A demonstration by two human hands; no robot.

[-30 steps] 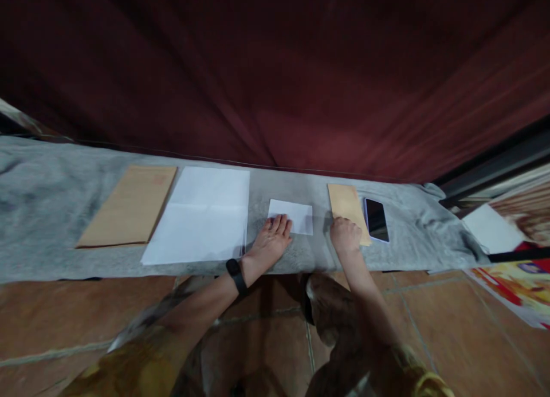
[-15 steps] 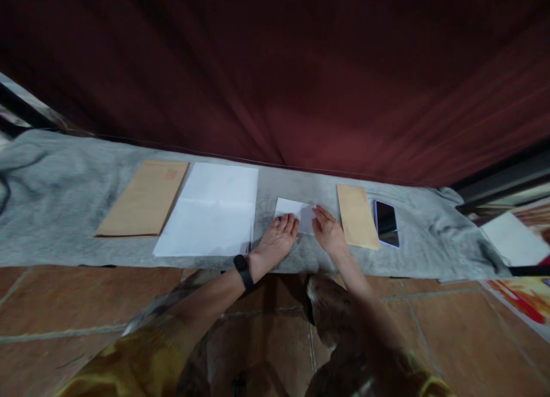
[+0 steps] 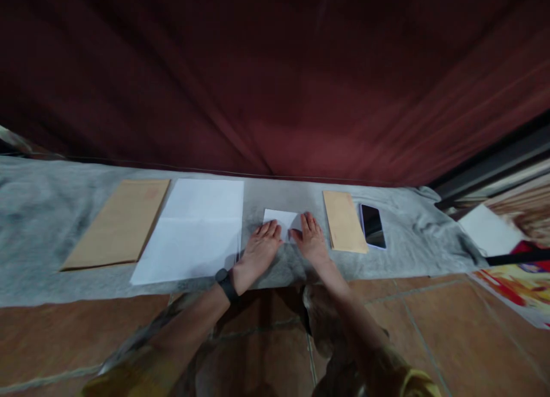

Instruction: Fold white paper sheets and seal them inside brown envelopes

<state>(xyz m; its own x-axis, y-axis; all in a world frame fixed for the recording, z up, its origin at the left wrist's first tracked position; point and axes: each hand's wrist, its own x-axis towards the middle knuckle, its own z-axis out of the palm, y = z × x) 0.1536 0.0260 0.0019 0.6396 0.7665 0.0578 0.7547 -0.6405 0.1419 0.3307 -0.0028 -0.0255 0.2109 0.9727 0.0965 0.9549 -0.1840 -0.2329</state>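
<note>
Both left hand (image 3: 263, 245) and right hand (image 3: 311, 242), unclamped, rest on white paper (image 3: 282, 215) between the worktop's (image 3: 286, 194) long edges; flattening seems unfinished.

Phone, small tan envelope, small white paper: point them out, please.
Phone (image 3: 373, 226), head view: middle of the screen.
Small tan envelope (image 3: 345, 221), head view: middle of its face.
Small white paper (image 3: 285, 217), head view: bare part near its far edge.
</note>
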